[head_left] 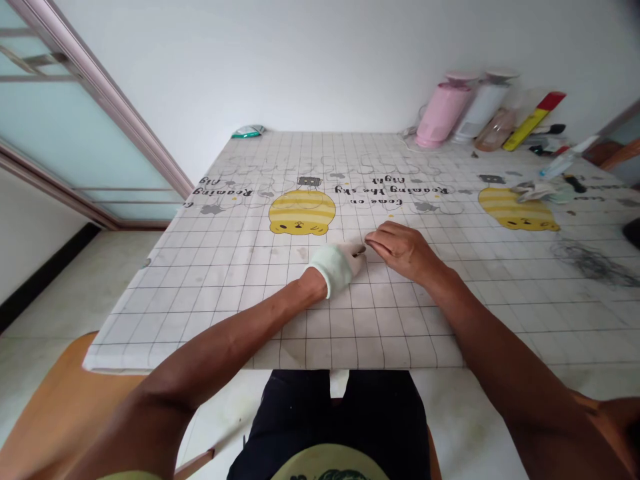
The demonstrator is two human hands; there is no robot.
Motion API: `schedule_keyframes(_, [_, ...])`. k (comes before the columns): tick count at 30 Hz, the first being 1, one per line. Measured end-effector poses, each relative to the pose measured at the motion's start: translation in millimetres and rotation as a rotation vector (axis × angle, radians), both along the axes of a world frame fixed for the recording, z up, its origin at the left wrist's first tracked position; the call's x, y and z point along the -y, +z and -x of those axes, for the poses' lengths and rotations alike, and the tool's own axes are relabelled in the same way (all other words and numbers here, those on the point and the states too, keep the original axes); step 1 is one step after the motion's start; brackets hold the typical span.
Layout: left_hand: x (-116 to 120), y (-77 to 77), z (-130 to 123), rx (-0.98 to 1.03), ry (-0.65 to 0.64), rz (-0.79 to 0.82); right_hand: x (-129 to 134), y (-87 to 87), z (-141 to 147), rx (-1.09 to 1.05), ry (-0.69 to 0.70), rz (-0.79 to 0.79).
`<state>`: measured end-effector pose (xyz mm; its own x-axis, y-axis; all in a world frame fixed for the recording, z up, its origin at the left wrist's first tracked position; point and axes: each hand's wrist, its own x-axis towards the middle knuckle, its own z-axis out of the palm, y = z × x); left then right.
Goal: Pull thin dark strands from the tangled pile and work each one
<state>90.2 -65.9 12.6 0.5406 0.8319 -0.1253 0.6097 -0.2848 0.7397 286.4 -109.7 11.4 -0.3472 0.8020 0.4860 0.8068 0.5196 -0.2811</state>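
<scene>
My left hand (341, 265) wears a pale green and white glove and lies low over the middle of the table. Its fingers are closed in a pinch, with a small dark spot at the tips; what they hold is too small to make out. Just to its right is my bare right hand (400, 248), thumb and fingertips pressed together. A narrow gap separates the two sets of fingertips. Any thin thing between them does not show. Beneath both hands spreads a white checked tablecloth (300, 333) with yellow bear prints.
A tangle of thin dark strands (595, 262) lies at the right. Back right stand a pink cylinder (444, 113), a white cylinder (483, 107), a bottle (495, 129) and a yellow-red box (534, 121). A green-white packet (249, 131) sits at the back left corner.
</scene>
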Motion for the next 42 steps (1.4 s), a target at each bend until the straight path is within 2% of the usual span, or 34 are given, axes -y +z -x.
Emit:
schedule_keyframes(3, [-3.7, 7.2, 10.0, 0.069, -0.049, -0.003, -1.5, 0.4, -6.3, -0.052, 0.028, 0.012])
schedule_keyframes(6, [-7.4, 9.7, 18.3, 0.126, -0.063, 0.064, -1.5, 1.2, -5.7, -0.133, 0.054, 0.056])
schedule_keyframes(10, [-6.7, 7.7, 19.8, 0.168, -0.031, 0.198, 0.8, 7.3, 1.7, -0.305, -0.009, 0.186])
schedule_keyframes(14, [-5.8, 5.8, 18.4, 0.265, 0.056, 0.248, -1.8, 10.8, -2.3, -0.644, -0.135, 0.279])
schedule_keyframes(16, [-7.7, 5.7, 19.0, 0.324, 0.104, 0.249, -5.2, 9.1, -9.3, -0.876, -0.195, 0.287])
schedule_keyframes(18, [-10.4, 5.4, 19.8, 0.385, 0.138, 0.259, -7.8, 6.2, -14.7, -1.019, -0.235, 0.341])
schedule_keyframes(20, [-12.8, 4.1, 19.8, 0.429, 0.157, 0.285, -8.4, 3.6, -14.0, -1.048, -0.206, 0.494])
schedule_keyframes(22, [-14.1, 1.7, 18.5, 0.437, 0.162, 0.305, -7.3, 1.3, -6.0, -1.052, -0.103, 0.671])
schedule_keyframes(24, [-14.5, -1.6, 16.3, 0.423, 0.134, 0.301, -6.2, -1.5, 6.3, -1.096, -0.007, 0.764])
schedule_keyframes(28, [-14.5, -9.0, 12.4, 0.404, 0.051, 0.277, -8.0, -9.9, 25.8, -1.195, 0.007, 0.676])
schedule_keyframes(32, [-12.9, -10.7, 10.6, 0.4, 0.023, 0.285, -9.3, -14.7, 30.0, -1.187, -0.019, 0.619])
schedule_keyframes(39, [-6.3, 4.9, 9.7, 0.332, 0.152, 0.353, -6.9, -11.0, 28.8, -1.149, -0.051, 0.532])
schedule_keyframes(42, [-4.8, 6.8, 9.9, 0.329, 0.179, 0.351, -6.4, -9.7, 29.8, -1.116, -0.072, 0.489])
